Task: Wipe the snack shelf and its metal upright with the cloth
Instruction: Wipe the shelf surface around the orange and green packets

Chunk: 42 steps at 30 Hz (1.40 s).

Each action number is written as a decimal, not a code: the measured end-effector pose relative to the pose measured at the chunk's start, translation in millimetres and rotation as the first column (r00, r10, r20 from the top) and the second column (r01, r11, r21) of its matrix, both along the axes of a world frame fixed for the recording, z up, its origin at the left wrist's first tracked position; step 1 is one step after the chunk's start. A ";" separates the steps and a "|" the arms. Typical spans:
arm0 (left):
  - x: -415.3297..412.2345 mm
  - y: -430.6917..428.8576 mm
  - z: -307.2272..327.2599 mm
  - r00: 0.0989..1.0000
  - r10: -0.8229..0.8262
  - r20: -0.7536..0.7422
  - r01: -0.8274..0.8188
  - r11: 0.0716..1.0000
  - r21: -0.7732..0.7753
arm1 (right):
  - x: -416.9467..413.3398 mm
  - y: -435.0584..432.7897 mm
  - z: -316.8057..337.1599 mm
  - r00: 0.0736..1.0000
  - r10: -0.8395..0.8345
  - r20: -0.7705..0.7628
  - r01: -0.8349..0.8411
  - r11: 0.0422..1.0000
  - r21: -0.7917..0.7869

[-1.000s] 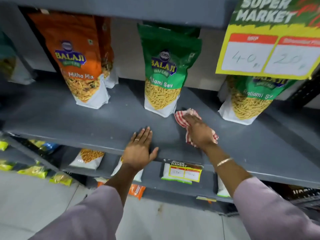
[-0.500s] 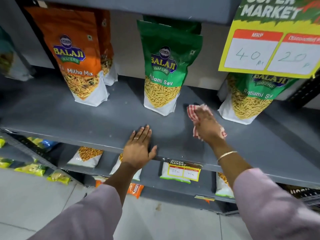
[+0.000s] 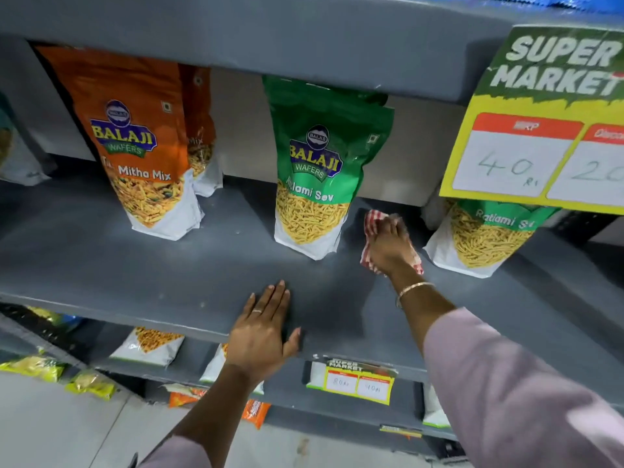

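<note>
Head view: one red-and-white checked cloth [image 3: 371,221], soft and crumpled, lies pressed on the grey metal shelf [image 3: 135,265] under my right hand [image 3: 388,244], fingers closed on it, between two green snack bags [image 3: 317,170]. My left hand [image 3: 261,332] lies flat and open at the shelf's front edge. Two orange bags [image 3: 141,140] stand further left. One glossy yellow price card [image 3: 540,123] hangs above.

Orange pouch [image 3: 141,143]: "Balaji Mitha Mix" (green pouch [image 3: 317,170]: "Ratlami Sev").
</note>
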<state>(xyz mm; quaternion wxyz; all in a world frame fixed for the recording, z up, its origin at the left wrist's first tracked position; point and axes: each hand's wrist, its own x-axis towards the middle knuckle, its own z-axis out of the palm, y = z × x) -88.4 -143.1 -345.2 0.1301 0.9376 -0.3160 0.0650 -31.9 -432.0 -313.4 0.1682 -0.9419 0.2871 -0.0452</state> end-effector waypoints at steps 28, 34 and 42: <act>-5.6 0.2 6.8 1.000 -0.004 0.001 0.004 0.998 0.062 | -180.4 145.2 47.1 0.942 0.260 0.213 -0.282 0.956 0.078; -5.8 -2.0 3.6 1.000 -0.002 0.013 0.001 0.999 0.047 | -117.1 115.7 40.9 0.987 0.158 0.014 -0.158 0.987 0.032; -5.7 0.8 2.8 1.000 -0.017 -0.005 0.017 0.999 0.044 | -123.6 71.3 -5.3 0.986 0.062 -0.152 -0.088 0.981 -0.171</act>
